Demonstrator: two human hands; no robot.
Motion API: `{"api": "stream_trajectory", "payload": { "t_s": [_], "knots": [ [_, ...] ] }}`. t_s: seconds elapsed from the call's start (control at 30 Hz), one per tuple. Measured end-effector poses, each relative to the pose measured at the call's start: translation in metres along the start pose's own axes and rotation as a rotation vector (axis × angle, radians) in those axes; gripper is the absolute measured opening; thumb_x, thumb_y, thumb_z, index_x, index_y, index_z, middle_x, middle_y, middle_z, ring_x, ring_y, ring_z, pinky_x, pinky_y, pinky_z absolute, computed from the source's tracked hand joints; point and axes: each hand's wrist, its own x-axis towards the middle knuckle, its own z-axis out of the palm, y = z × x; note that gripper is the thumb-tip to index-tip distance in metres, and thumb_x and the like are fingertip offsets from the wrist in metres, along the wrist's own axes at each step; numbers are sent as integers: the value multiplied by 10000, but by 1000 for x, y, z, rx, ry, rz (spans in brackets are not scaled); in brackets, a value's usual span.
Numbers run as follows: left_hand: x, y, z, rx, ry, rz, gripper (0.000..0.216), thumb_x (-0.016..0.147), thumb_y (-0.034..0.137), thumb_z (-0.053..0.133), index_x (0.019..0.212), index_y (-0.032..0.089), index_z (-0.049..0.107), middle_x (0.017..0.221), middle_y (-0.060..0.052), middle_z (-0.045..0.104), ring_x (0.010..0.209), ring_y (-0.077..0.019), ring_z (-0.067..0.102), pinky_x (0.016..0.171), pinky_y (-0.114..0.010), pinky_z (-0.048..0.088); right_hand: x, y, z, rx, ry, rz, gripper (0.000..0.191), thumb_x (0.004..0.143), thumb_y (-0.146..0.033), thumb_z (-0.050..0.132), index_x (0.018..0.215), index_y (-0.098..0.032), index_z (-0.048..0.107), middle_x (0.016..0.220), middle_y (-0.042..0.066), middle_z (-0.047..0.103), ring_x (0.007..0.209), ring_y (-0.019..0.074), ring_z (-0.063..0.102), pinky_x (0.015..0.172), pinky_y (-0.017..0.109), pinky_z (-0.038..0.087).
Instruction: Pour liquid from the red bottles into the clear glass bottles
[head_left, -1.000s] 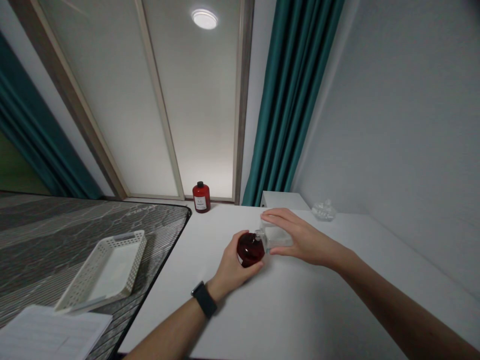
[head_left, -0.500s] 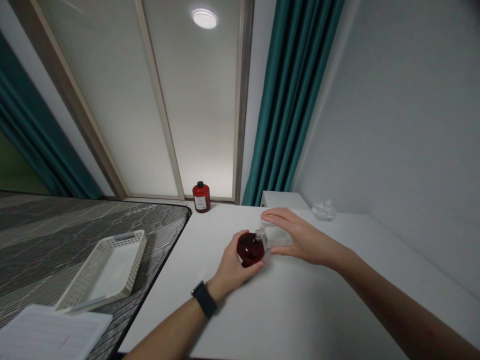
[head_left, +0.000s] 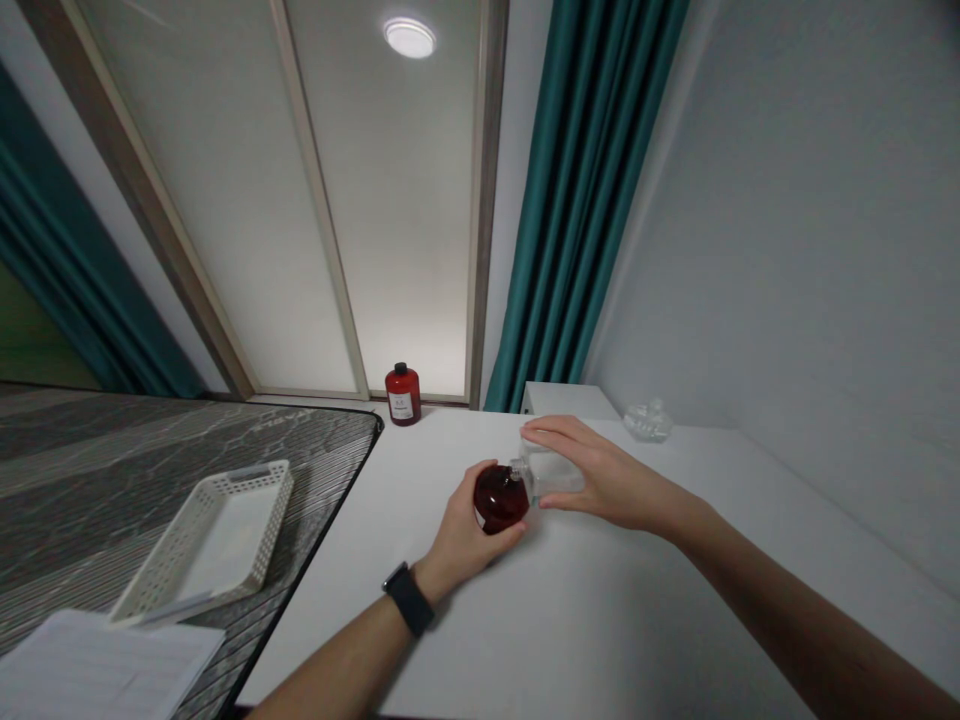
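My left hand [head_left: 466,530] wraps round a dark red rounded bottle [head_left: 501,498] above the white table. A clear glass bottle [head_left: 551,470] lies tilted almost on its side in my right hand [head_left: 592,472], gripped between fingers and thumb. Its neck [head_left: 517,468] meets the top of the red bottle; whether liquid runs between them I cannot tell. Part of a white label on the red bottle shows beside my left fingers. At the table's back edge stands a red bottle with a black cap [head_left: 403,395] and a white label.
A clear glass piece [head_left: 648,421] sits at the table's [head_left: 570,620] back right, beside a white box [head_left: 571,400]. On the dark mat to the left are a white perforated basket [head_left: 274,520] and paper sheets [head_left: 105,670].
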Motion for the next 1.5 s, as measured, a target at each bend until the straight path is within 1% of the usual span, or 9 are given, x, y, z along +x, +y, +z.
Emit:
{"api": "stream_trajectory", "payload": {
  "t_s": [0.17,0.37,0.6,0.8,1.1,1.27,1.5],
  "knots": [
    [0,0,0,4,8,1,716,673,272,806,1303,177,478,1278,-135,615,1186,-317,609,1068,-504,464,0,-1,0,-6,0,-2,708,814,-317,791,1448,-277,478,1428,118,553,1348,292,514,1148,507,437],
    [1,1,0,3,12,1,720,670,264,812,1304,178,483,1274,-135,620,1179,-318,618,1064,-499,474,0,-1,-1,-4,5,1,703,827,-328,775,1458,-293,468,1432,113,554,1351,293,512,1146,522,434],
    [1,1,0,-4,19,15,716,670,257,813,1302,179,486,1256,-131,631,1155,-309,630,1044,-493,489,0,1,1,-15,13,-14,720,811,-310,795,1455,-277,473,1426,119,559,1352,294,506,1145,522,436],
    [0,0,0,-2,15,2,722,667,271,819,1303,184,489,1280,-131,615,1191,-310,609,1068,-500,468,1,0,0,-9,14,-21,706,820,-325,784,1455,-283,478,1422,117,569,1348,296,514,1141,522,440],
    [0,-2,0,8,13,22,714,682,269,809,1305,175,473,1277,-136,615,1179,-314,615,1060,-501,476,2,-2,-1,-24,4,-25,718,802,-286,805,1444,-263,484,1418,122,565,1344,298,511,1144,520,440],
    [0,-2,0,4,11,25,704,693,257,804,1307,179,468,1280,-137,612,1179,-311,614,1058,-501,477,2,-2,-1,-22,1,-26,720,807,-293,801,1449,-279,475,1419,119,563,1345,302,509,1141,534,439],
    [0,-3,0,9,11,29,713,690,266,806,1311,175,467,1278,-133,609,1179,-308,611,1057,-487,477,2,-2,-2,-36,2,-33,720,791,-273,815,1435,-246,492,1404,129,574,1334,296,517,1138,513,447]
  ]
}}
